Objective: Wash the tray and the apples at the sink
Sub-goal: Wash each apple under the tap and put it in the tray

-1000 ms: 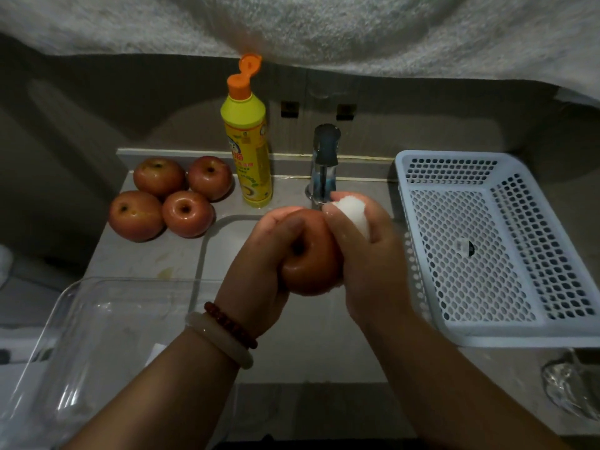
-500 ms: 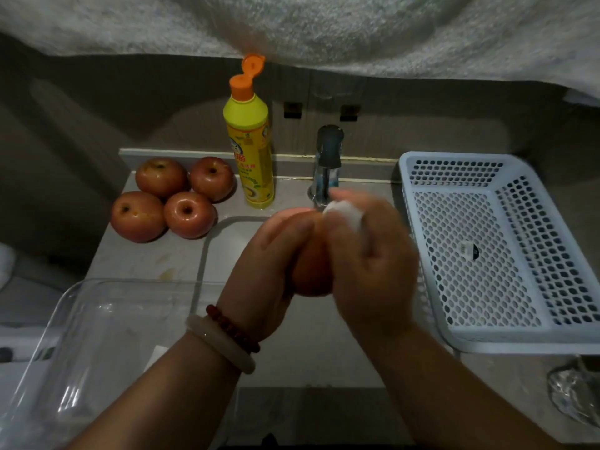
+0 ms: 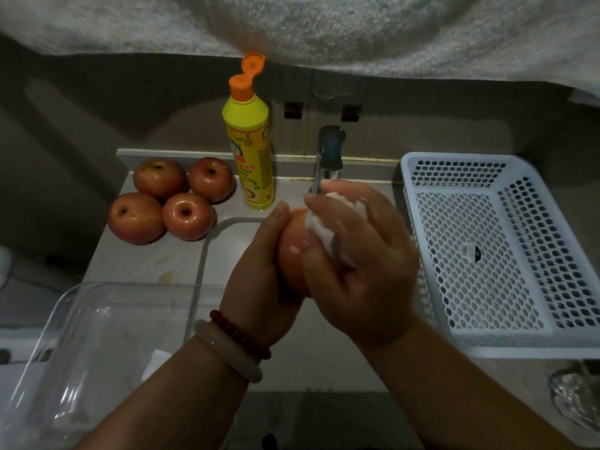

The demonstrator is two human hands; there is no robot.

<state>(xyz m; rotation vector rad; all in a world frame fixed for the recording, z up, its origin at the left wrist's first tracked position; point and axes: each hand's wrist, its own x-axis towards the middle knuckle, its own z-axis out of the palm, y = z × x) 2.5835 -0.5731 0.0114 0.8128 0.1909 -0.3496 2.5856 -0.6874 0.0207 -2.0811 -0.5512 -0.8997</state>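
Over the sink (image 3: 214,254), just below the tap (image 3: 329,151), the left hand (image 3: 259,280) cups an apple (image 3: 292,254) in curled fingers while the right hand (image 3: 360,267) pinches a white sponge (image 3: 319,228) against it. 4 apples (image 3: 175,198) wait on the counter and the clear tray (image 3: 81,336) sits at front left. Wet, soapy skin could let the apple squirt free into the basin.
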